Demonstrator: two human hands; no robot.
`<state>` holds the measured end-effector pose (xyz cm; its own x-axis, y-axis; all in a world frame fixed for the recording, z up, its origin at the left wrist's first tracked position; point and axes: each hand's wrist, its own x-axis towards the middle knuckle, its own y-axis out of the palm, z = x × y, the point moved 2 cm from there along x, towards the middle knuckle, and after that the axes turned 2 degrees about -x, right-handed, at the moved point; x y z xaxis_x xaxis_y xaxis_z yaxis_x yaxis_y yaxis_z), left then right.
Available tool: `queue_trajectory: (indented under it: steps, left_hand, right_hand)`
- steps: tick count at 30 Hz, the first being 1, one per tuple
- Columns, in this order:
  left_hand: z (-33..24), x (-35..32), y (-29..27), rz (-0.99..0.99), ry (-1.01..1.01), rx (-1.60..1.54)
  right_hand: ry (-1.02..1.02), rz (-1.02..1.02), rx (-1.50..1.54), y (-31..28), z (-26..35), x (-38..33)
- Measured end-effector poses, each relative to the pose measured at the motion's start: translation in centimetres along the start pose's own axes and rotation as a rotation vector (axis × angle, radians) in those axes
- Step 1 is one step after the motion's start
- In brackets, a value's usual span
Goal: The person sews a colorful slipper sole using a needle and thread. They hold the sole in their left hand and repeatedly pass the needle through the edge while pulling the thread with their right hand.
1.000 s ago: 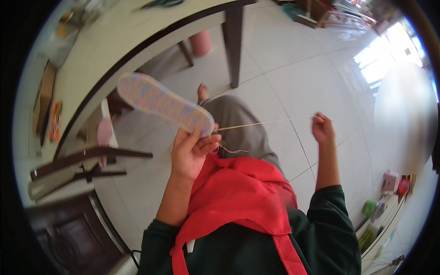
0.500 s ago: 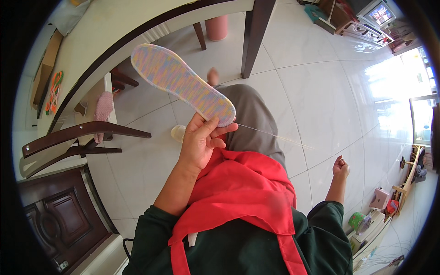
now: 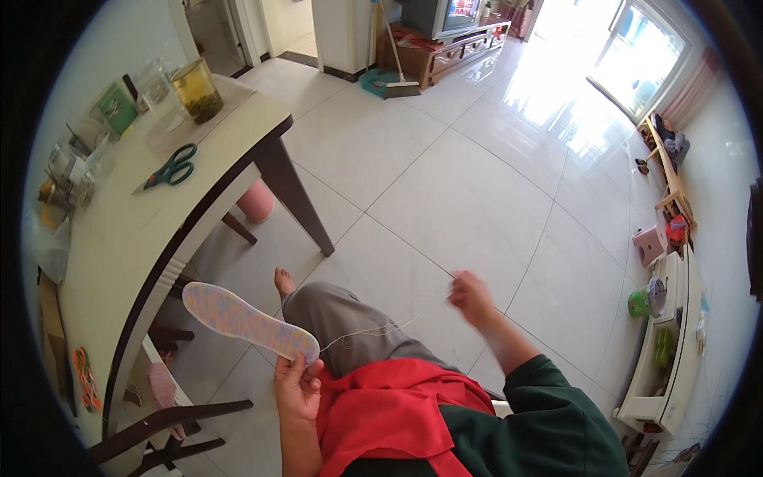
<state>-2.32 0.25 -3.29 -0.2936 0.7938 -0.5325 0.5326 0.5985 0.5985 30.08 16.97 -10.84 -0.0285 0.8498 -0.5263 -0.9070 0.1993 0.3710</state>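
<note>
Pale floor tiles [image 3: 445, 215] spread behind an insole [image 3: 246, 322] at lower left, pinched at one end between left fingers [image 3: 297, 370], presumably keeping its trailing thread [image 3: 367, 331] free, while blurred right fingers [image 3: 467, 292], right of centre, seem curled, their hold unclear.

Room bright; daylight comes from glass door [image 3: 642, 60] at upper right, panes overexposed to white. Strong glare lies on tiled floor [image 3: 445, 199] near door, further tiles evenly lit. Below table [image 3: 119, 246] dimmer, shadow soft. Right hand [image 3: 470, 298] smeared by motion blur; left hand [image 3: 298, 389] and insole [image 3: 250, 322] fairly sharp. Thread [image 3: 373, 330] thin, pale, low in contrast. Fisheye bends table edge strongly; details soften toward rim, corners fall into black.
</note>
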Motion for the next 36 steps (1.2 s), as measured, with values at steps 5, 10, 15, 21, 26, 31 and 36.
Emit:
queue_trajectory:
  steps: [5, 10, 15, 21, 26, 31, 36]
  left_hand:
    - [1.3, -0.1, 1.4, 0.095, -0.037, -0.010]
    - [1.1, -0.6, 0.9, 0.068, 0.009, 0.029]
    - [1.4, -0.7, 0.1, 0.053, 0.000, 0.000]
    - [2.0, -0.5, -0.8, 0.083, -0.049, -0.058]
    - [2.4, -0.2, -1.0, 0.129, -0.025, -0.124]
    - [2.0, -0.5, -0.4, 0.100, 0.027, -0.112]
    - [2.1, -0.6, 0.1, 0.134, 0.020, -0.069]
  right_hand:
    - [0.149, 0.757, -0.364, 12.2, -3.2, -9.5]
    - [0.482, 0.954, -0.215, 13.8, -5.9, -11.3]
    - [0.368, 0.835, -0.255, 14.3, -5.1, -11.5]
    - [0.199, 0.765, -0.410, 14.3, -4.5, -11.7]
    - [0.141, 0.679, -0.414, 14.2, -4.0, -11.1]
    - [0.117, 0.508, -0.420, 13.5, -3.5, -9.8]
    - [0.078, 0.509, -0.396, 14.0, -3.0, -10.4]
